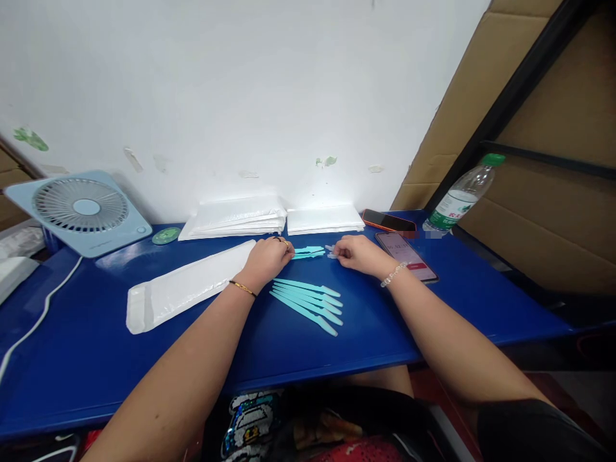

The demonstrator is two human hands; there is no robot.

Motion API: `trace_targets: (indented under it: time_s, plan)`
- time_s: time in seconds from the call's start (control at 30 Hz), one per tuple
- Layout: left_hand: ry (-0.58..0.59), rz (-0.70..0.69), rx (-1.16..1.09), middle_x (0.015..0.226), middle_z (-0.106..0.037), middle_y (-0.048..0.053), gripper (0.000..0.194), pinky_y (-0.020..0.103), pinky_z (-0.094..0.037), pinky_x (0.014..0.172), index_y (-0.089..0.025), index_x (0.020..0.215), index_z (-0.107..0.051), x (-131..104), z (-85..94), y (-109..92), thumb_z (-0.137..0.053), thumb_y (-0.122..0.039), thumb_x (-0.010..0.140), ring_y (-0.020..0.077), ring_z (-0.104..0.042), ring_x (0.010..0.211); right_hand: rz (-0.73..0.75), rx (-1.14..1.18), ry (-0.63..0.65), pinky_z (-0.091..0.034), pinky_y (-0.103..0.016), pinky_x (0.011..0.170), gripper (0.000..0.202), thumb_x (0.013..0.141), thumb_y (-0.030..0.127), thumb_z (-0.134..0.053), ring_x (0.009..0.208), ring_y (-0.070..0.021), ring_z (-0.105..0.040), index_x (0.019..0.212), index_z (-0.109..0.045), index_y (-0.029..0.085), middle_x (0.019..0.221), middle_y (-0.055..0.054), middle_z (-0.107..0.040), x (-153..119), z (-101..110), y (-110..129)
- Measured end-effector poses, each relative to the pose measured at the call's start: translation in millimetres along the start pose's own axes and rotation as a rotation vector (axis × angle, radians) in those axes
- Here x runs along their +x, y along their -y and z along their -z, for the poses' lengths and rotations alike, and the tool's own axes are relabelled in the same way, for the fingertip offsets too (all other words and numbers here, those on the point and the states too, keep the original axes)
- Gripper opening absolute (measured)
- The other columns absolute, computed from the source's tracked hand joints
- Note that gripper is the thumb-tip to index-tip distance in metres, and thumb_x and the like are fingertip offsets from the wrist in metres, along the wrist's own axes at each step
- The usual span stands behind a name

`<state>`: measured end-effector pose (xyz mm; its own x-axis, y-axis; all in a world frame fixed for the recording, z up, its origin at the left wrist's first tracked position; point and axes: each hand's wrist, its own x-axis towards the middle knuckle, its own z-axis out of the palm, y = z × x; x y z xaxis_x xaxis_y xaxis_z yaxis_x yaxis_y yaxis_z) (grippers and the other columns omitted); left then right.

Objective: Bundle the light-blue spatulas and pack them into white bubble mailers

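My left hand (270, 258) is closed over the thin ends of a few turquoise eyebrow razors (309, 251), whose blade ends point right. Facing it, my right hand (353, 252) has its fingers pinched together beside small clear plastic caps (330, 249). It seems to grip one cap, though the fingertips hide part of it. A short gap separates the caps from the razors. Closer to me, several more turquoise razors (308, 301) lie fanned out on the blue table (375, 333). Left of my left hand rests a long white padded envelope (187, 285), partly covered by my wrist.
White envelopes are stacked along the wall, one pile (235, 217) left and another (325, 219) right. A lit phone (409, 255), an orange-edged phone (389, 221) and a water bottle (464, 196) stand or lie at right. A corded fan (86, 208) occupies the left, near a green disc (166, 235).
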<state>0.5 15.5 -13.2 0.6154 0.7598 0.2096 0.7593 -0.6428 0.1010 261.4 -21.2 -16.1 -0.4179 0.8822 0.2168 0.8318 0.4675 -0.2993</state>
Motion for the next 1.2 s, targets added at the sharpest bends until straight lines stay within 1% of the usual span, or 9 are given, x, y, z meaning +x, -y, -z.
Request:
trace_targets:
  time_s: [0.23,0.53,0.67,0.77,0.93,1.0,1.1,1.13,1.2]
  plan:
    - [0.044,-0.070,-0.044,0.088,-0.069,0.005,0.024,0.027,-0.037,0.066,-0.019,0.077,-0.065,-3.2,2.2,-2.9,-0.045,-0.026,0.085,0.0176,-0.060,0.080,-0.057,0.159,0.018,-0.041,-0.022,0.059,0.012,0.072,0.015,-0.059,0.060,-0.0117,-0.058,0.079,-0.069,0.016,0.069,-0.002,-0.068,-3.8,2.5,1.4]
    - [0.045,-0.051,-0.041,0.086,-0.069,0.004,0.023,0.027,-0.036,0.064,-0.021,0.078,-0.067,-1.8,-0.3,-3.7,-0.046,-0.027,0.085,0.0176,-0.060,0.078,-0.022,0.184,0.033,-0.043,-0.023,0.060,0.014,0.075,0.016,-0.058,0.061,-0.0127,-0.059,0.080,-0.071,0.017,0.073,-0.003,-0.069,-2.7,0.3,3.7]
    - [0.048,-0.055,-0.071,0.085,-0.069,0.003,0.022,0.027,-0.037,0.065,-0.021,0.078,-0.068,-2.4,1.8,-10.0,-0.047,-0.026,0.085,0.0168,-0.060,0.075,0.024,0.214,0.042,-0.045,-0.024,0.064,0.016,0.075,0.013,-0.056,0.068,-0.0141,-0.062,0.081,-0.071,0.017,0.078,-0.003,-0.070,-0.8,-2.5,11.0]
    - [0.078,-0.077,-0.115,0.083,-0.070,0.002,0.024,0.026,-0.038,0.066,-0.020,0.076,-0.068,-3.3,3.8,-14.1,-0.047,-0.027,0.085,0.0163,-0.060,0.075,0.035,0.220,0.049,-0.046,-0.024,0.066,0.016,0.075,0.013,-0.056,0.070,-0.0146,-0.063,0.080,-0.070,0.017,0.080,-0.004,-0.070,-1.2,-1.2,17.7]
    - [0.184,-0.096,-0.232,0.081,-0.070,0.001,0.022,0.024,-0.039,0.062,-0.022,0.079,-0.070,-5.0,7.7,-16.2,-0.053,-0.035,0.083,0.0153,-0.060,0.071,0.024,0.313,0.201,-0.047,-0.024,0.063,0.012,0.076,0.020,-0.062,0.070,-0.0156,-0.064,0.083,-0.072,0.018,0.080,-0.003,-0.072,-6.5,10.5,16.3]
    - [0.160,-0.071,-0.228,0.084,-0.070,0.001,0.024,0.025,-0.039,0.062,-0.023,0.083,-0.070,-5.0,8.4,-15.6,-0.053,-0.039,0.083,0.0156,-0.060,0.072,-0.009,0.315,0.150,-0.048,-0.024,0.066,0.013,0.077,0.021,-0.061,0.072,-0.0158,-0.065,0.084,-0.072,0.018,0.082,-0.003,-0.072,-7.8,14.4,8.8]
    - [0.054,-0.018,-0.124,0.098,-0.069,0.003,0.023,0.026,-0.041,0.069,-0.022,0.093,-0.069,-3.3,6.9,-13.0,-0.053,-0.035,0.083,0.0180,-0.061,0.084,-0.081,0.202,-0.045,-0.047,-0.026,0.068,0.014,0.078,0.020,-0.059,0.073,-0.0164,-0.064,0.085,-0.071,0.018,0.083,-0.004,-0.072,-6.7,14.3,-4.8]
    - [0.029,-0.007,-0.084,0.103,-0.069,0.003,0.023,0.027,-0.041,0.071,-0.022,0.096,-0.069,-2.5,5.9,-11.9,-0.054,-0.033,0.083,0.0192,-0.060,0.089,-0.086,0.148,-0.072,-0.046,-0.026,0.067,0.014,0.078,0.020,-0.060,0.073,-0.0165,-0.063,0.085,-0.071,0.018,0.083,-0.004,-0.071,-5.6,12.7,-8.5]
    - [0.016,0.001,-0.027,0.105,-0.068,0.004,0.023,0.028,-0.041,0.073,-0.021,0.097,-0.069,-0.7,3.6,-9.8,-0.054,-0.032,0.082,0.0206,-0.059,0.093,-0.073,0.063,-0.060,-0.044,-0.026,0.067,0.013,0.077,0.020,-0.061,0.071,-0.0162,-0.061,0.085,-0.071,0.019,0.083,-0.005,-0.070,-2.8,8.4,-13.0]
